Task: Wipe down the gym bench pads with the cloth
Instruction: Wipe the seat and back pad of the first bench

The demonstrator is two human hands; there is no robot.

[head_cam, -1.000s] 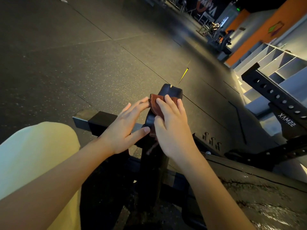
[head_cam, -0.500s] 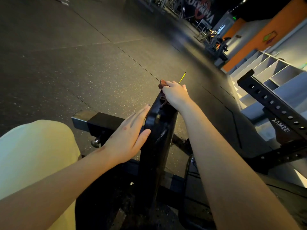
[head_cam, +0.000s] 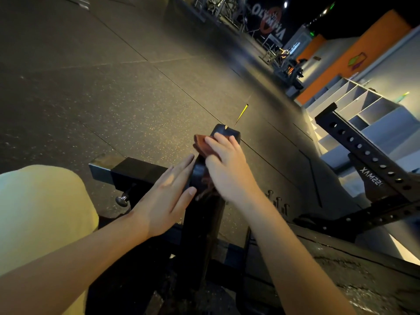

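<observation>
A narrow black bench pad stands raised on edge in the middle of the head view, running away from me. A reddish-brown cloth lies over its upper part, and my right hand presses it against the pad with straight fingers. My left hand rests flat on the pad's left side, fingers straight. Most of the cloth is hidden under my right hand. A second worn black pad lies at the lower right.
A black steel frame bar with a pull pin crosses behind the pad. A perforated black rack upright slants at the right. Grey cubby shelves stand beyond it. Speckled rubber floor spreads ahead. My knee in pale cloth is at the left.
My right hand has drawn the cloth back down from the pad's far tip toward me. My left hand has stayed flat on the pad's left side.
</observation>
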